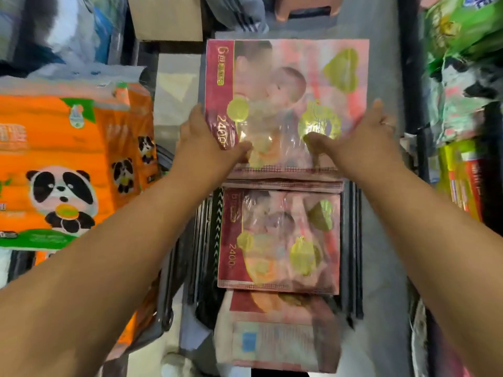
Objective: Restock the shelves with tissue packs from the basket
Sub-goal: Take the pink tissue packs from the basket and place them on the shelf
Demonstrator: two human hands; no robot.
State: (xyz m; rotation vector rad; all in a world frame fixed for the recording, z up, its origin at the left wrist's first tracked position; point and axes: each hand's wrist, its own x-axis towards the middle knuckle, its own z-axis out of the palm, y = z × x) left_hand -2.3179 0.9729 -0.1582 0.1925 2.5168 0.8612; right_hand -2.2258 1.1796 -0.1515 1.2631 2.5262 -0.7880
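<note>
I hold a large pink and red tissue pack (288, 85) up in front of me with both hands. My left hand (206, 140) grips its left edge with the thumb lying on the front face. My right hand (362, 137) grips the right edge the same way. Below it a second, identical pink pack (280, 238) lies flat in the dark basket (352, 240). A third pack (280, 338) shows nearer me, at the bottom of the view.
Orange panda-print tissue packs (62, 164) are stacked on the left shelf. Green and white packs (462, 50) fill the right shelf. A cardboard box (166, 17) and a pink stool (307, 6) stand on the grey aisle floor ahead.
</note>
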